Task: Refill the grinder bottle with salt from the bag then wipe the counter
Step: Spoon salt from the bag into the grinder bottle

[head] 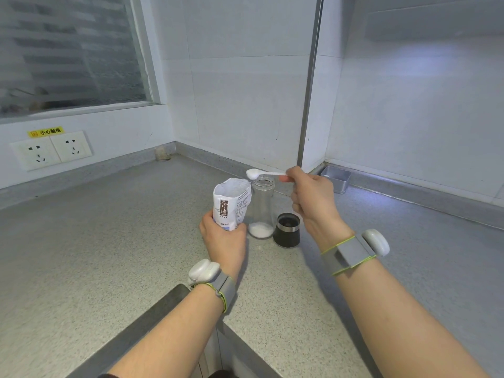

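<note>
Fingers (207, 218) of the left hand (222, 236) curl round a white paper salt bag (231, 203); the right hand (311, 197) pinches a small white plastic spoon (261, 173).
On the speckled grey stone counter (109, 241), the left hand grips the bag's lower part; it stands upright with its top torn open, and its dark print is too small to read. Just beside it stands the clear glass grinder bottle (262, 208), uncapped, with a shallow layer of white salt (260, 230) at the bottom. The spoon, pinched by its handle, holds salt above the bag's edge and the bottle's mouth. A black grinder cap with a steel band (287, 230) sits just right of the bottle. Farther back are an open square metal tin (336, 179) and white wall sockets (50, 150) under a yellow sticker (45, 131) reading "小心触电".
</note>
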